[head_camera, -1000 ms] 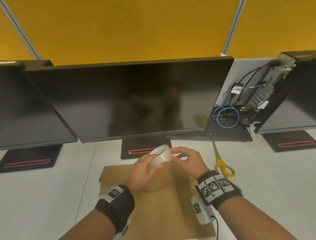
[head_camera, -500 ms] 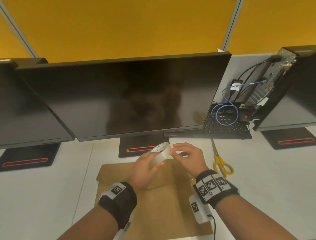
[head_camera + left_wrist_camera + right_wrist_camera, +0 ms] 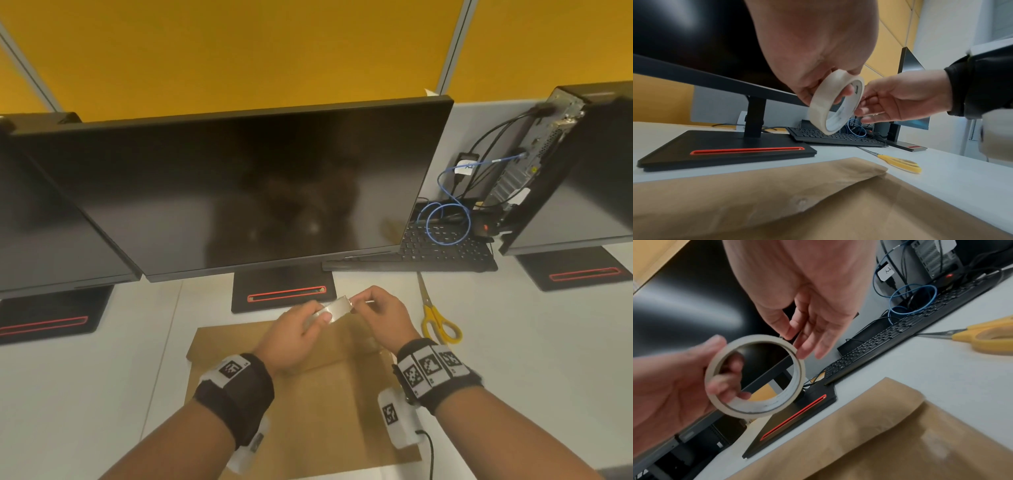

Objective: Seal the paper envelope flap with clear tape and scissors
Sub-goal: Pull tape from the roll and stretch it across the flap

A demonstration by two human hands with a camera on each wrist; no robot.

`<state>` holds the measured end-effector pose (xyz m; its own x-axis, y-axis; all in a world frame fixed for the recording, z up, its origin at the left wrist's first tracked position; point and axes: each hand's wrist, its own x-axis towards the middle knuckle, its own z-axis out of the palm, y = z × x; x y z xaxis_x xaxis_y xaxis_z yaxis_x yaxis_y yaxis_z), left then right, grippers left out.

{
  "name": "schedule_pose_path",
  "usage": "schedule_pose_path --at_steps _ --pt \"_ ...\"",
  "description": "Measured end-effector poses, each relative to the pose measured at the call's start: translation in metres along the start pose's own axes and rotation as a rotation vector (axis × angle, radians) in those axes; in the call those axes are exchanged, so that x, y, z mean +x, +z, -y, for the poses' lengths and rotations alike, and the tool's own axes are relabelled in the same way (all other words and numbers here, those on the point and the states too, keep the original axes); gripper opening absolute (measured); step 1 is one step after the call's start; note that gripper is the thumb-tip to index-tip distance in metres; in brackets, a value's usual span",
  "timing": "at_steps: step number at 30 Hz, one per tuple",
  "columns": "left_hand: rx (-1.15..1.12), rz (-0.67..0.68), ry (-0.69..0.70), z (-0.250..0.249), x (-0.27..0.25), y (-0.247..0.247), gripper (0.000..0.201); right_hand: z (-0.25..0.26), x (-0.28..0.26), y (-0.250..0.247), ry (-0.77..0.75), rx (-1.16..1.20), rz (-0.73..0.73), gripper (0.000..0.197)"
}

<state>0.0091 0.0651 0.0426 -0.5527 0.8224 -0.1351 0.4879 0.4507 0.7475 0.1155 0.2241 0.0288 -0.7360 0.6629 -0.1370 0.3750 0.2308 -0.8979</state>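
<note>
Office desk, row of monitors [image 3: 239, 192], keyboard [image 3: 445, 246], yellow partition panels [image 3: 239, 51]

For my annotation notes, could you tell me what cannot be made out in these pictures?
- Tape roll, head view: mostly hidden by the left hand.
- Envelope, head view: its near edge is covered by both forearms.
- Printing inside the roll, left wrist view: too small.
- Right hand, right wrist view: fingertips blurred at the roll's rim.

The envelope [image 3: 318, 404] at lower centre is plain brown. The tape roll [image 3: 835, 104] is a pale, milky white. The scissors [image 3: 436, 317] at centre right have yellow handles. Black wristbands [image 3: 239, 394] carry black-and-white square markers. The monitor [image 3: 239, 192] is black, its base [image 3: 284, 291] marked by a red stripe. A blue cable [image 3: 448, 219] loops over a black keyboard [image 3: 445, 253] at right. The wall [image 3: 239, 51] across the top is mustard yellow, and the desk [image 3: 85, 394] is white.
</note>
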Motion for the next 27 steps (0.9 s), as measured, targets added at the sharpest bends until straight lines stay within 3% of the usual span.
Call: schedule_pose_path --at_steps 5,11,15,20,24,27 --pt "0.135 -0.009 -0.027 -0.01 0.018 -0.002 0.035 -0.001 -0.006 -0.009 -0.047 0.049 -0.06 0.01" --pt "0.325 -0.012 -0.162 -0.001 0.036 -0.003 0.042 0.003 -0.007 -0.012 -0.018 0.067 -0.025 0.013" --pt "0.232 -0.03 -0.157 0.004 0.037 0.0 0.038 0.001 0.001 -0.025 0.138 0.212 0.079 0.011" --pt "0.204 -0.027 -0.124 0.003 0.031 0.006 0.034 -0.003 0.004 -0.036 0.213 0.375 0.163 0.007" --pt "0.193 -0.05 -0.098 -0.001 0.028 0.008 0.031 -0.006 0.004 -0.035 0.183 0.293 0.138 0.013" --pt "0.112 0.018 -0.104 -0.005 0.026 0.003 0.035 -0.011 0.005 -0.033 0.154 0.188 0.054 0.016"
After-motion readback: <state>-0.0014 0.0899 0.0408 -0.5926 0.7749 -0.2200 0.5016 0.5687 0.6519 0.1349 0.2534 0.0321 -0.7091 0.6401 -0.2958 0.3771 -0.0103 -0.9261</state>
